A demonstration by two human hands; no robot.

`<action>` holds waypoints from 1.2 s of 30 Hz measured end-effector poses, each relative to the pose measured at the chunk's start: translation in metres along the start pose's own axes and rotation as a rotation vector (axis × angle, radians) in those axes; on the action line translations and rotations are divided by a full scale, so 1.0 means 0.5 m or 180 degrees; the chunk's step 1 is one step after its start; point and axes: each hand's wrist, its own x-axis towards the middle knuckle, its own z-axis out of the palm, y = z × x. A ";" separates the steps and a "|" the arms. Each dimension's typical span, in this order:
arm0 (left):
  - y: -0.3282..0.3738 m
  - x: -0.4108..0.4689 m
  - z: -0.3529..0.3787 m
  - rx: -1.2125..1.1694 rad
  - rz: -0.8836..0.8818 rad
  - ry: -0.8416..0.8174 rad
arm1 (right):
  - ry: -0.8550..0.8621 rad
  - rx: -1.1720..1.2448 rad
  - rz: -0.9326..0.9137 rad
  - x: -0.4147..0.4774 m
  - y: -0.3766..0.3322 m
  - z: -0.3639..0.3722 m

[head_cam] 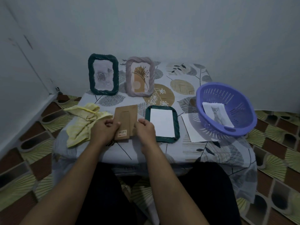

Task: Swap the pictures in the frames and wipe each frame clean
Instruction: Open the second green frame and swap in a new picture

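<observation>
Brown cardboard backing board (125, 117), held just above the near middle of the bench (123, 153), label end toward the person. The left hand (103, 132) grips its left edge with curled fingers (112, 123). The right hand (146, 129) grips the right edge in the same way.

Just right of the board, a dark green frame (177, 127) lies flat on the bench with a blank white sheet (162, 124) filling its opening. At the back, a second dark green frame (91, 75) holding a grey picture stands upright, and beside it, on its right, stands a lilac frame (129, 78) with a flower print.

A crumpled yellow cloth (82, 122) lies left of the hands. At the right edge sits a purple slotted basket (230, 98) containing a cat picture (217, 116). A loose white paper (194, 132) lies partly under the basket. A leaf-patterned covering drapes the bench.
</observation>
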 end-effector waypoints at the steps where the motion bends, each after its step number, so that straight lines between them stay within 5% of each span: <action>1: -0.003 0.001 -0.008 0.0112 0.0018 0.0024 | -0.0077 -0.0052 0.0037 -0.005 0.003 0.007; 22: 0.018 -0.031 0.023 0.1239 0.0610 0.0380 | -0.0561 -0.0881 -0.0239 -0.020 -0.015 -0.027; 30: 0.078 -0.045 0.100 0.1134 0.1658 -0.0626 | 0.0087 -0.1607 -0.0762 0.039 -0.023 -0.163; 36: 0.107 -0.037 0.161 0.1318 0.1725 -0.0937 | 0.0540 -0.2544 -0.1027 0.083 0.004 -0.245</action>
